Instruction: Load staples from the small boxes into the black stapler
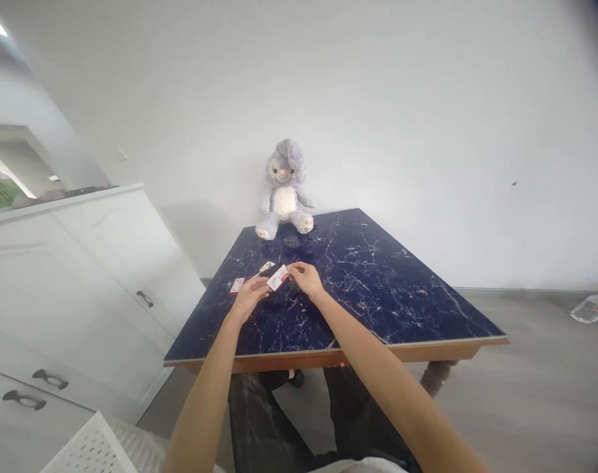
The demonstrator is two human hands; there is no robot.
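A small flat white card with a red patch [278, 278] is held up over the table between my hands. My left hand [248, 299] has closed fingers at its left edge. From the other side, my right hand [305, 279] pinches its right end between thumb and fingers. Whether it is a card or a thin packet is too small to tell. Just behind it shows a flat black piece [272, 269], partly hidden. On the table left of my left hand lies a red-and-white card or box [237, 285]. Another white piece with dark print [267, 266] lies beyond.
The blue marbled table [372, 282] has a wooden edge. A lilac plush toy [285, 190] sits at its far side against the wall, with a small dark object [292, 242] before it. White cabinets [82, 276] stand left, above a white perforated basket [94, 450]. Clear plastic bottles [592, 307] lie right.
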